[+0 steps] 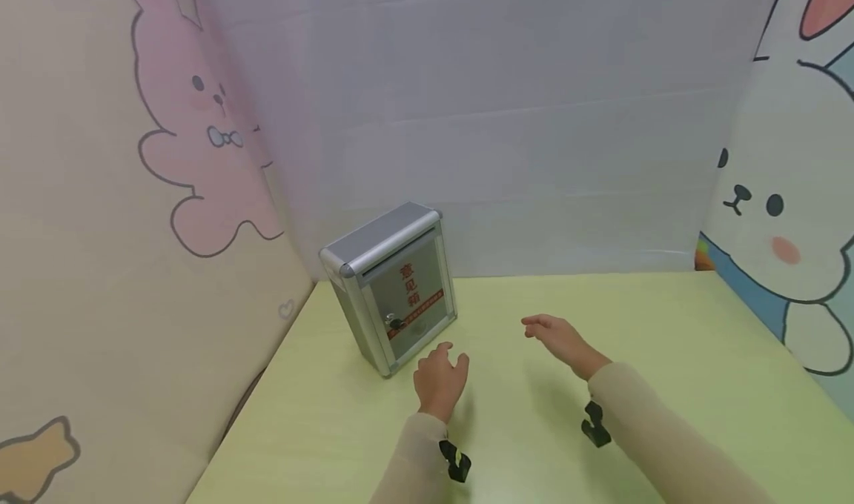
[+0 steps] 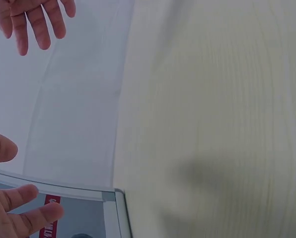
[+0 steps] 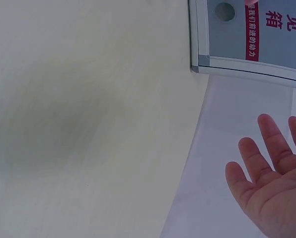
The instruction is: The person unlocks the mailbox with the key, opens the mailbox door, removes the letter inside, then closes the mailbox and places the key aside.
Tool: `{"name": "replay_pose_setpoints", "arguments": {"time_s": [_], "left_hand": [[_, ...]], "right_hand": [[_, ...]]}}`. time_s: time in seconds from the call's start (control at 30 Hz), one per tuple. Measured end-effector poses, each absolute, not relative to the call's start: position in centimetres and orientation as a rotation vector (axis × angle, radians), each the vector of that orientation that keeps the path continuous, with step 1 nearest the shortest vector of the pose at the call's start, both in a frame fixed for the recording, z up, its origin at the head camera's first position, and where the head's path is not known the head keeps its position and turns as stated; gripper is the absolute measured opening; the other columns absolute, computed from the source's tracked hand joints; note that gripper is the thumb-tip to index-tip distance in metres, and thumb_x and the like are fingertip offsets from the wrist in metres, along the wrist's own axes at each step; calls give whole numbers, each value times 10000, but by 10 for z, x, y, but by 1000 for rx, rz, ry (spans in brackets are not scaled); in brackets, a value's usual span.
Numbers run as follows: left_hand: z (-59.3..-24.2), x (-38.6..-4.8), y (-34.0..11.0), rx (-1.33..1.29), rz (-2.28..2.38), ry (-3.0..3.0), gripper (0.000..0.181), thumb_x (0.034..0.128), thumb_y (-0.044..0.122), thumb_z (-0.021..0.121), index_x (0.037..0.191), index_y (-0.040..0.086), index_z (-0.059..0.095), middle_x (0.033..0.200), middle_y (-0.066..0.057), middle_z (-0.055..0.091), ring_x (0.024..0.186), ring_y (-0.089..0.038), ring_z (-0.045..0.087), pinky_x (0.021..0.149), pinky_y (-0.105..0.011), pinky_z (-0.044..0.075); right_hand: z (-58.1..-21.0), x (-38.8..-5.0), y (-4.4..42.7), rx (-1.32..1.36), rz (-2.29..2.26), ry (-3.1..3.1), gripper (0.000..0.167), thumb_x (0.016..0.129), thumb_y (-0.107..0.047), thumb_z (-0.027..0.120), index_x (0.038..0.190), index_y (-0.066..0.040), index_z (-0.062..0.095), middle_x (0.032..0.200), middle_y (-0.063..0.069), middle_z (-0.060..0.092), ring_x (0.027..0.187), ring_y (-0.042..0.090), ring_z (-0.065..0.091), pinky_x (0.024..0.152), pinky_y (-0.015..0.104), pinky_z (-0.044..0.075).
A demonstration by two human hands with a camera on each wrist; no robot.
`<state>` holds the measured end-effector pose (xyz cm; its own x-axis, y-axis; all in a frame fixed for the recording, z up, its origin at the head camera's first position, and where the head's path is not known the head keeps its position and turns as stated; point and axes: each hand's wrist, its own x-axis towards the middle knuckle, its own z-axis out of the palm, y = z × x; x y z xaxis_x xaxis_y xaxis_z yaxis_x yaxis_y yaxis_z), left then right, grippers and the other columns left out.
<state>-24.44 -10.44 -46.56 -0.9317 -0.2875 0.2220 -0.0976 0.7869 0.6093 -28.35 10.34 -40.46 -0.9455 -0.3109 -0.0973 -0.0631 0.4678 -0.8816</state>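
Holding nothing with the left hand [image 1: 440, 384]: hovering above the table with loosely bent fingers, and with the thumb well apart from them. Holding nothing with the right hand [image 1: 565, 343] also: floating further to the right with rather straight fingers, a little spread in the right wrist view. Leaving a wide gap between the two hands, probably for not blocking the sight of the box front.

Seeing the grey box [image 1: 385, 290] just beyond the left hand, standing upright on the table [image 1: 320, 445], towards the left and the back; apparently not touching any finger. Resting there on its flat bottom, likely for stability, and facing obliquely towards the right and the person, perhaps for presenting together the slot [image 1: 399, 253], the lock [image 1: 394, 321] and the red letters [image 1: 411, 287]. Noticing something dark at the lock, maybe a key, but being unable to tell surely.

Wearing a dark clip [image 1: 460, 472] at each wrist, presumably for carrying the wrist cameras. Further out, meeting a pale sheet [image 1: 507, 156] behind the table, probably hanging as plain background, between a pink rabbit [image 1: 190, 141] and a white rabbit [image 1: 787, 237].
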Motion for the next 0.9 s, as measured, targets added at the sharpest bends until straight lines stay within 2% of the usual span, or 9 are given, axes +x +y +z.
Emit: {"name": "replay_pose_setpoints", "arguments": {"time_s": [0.2, 0.4, 0.5, 0.6, 0.9], "left_hand": [[-464, -234, -115, 324, -910, -2592, 296, 888, 245, 594, 1112, 68, 673, 981, -97, 697, 835, -301, 618, 746, -483, 453], [-461, -226, -124, 342, -935, -2493, 273, 867, 215, 592, 1065, 55, 692, 933, -92, 708, 666, -191, 636, 597, -379, 455], [-458, -220, -128, 367, -965, -2460, 264, 861, 210, 596, 1050, 58, 699, 946, -98, 710, 663, -178, 640, 573, -362, 456], [-455, -215, -133, 397, -1004, -2437, 266, 867, 203, 593, 1060, 51, 695, 969, -99, 709, 695, -199, 657, 581, -379, 466], [-452, -203, -142, 458, -1038, -2388, 244, 875, 197, 604, 1045, 42, 685, 966, -94, 704, 833, -295, 660, 740, -488, 470]], "right_hand": [[-394, -289, 100, -356, -1471, 2457, 428, 994, -184, 395, 1326, 72, 483, 1251, 246, 566, 1224, 449, 447, 993, 577, 339], [-393, -289, 92, -376, -1478, 2438, 438, 985, -197, 404, 1326, 64, 489, 1272, 249, 554, 1224, 450, 446, 993, 583, 334], [-397, -287, 90, -365, -1466, 2415, 436, 985, -191, 400, 1327, 66, 485, 1271, 248, 554, 1222, 444, 448, 999, 584, 328], [-398, -285, 89, -363, -1462, 2400, 430, 987, -181, 397, 1322, 73, 485, 1274, 255, 549, 1224, 448, 442, 1001, 586, 324], [-400, -285, 77, -373, -1479, 2380, 424, 967, -169, 418, 1305, 76, 497, 1298, 267, 529, 1223, 443, 445, 1012, 591, 308]]}}
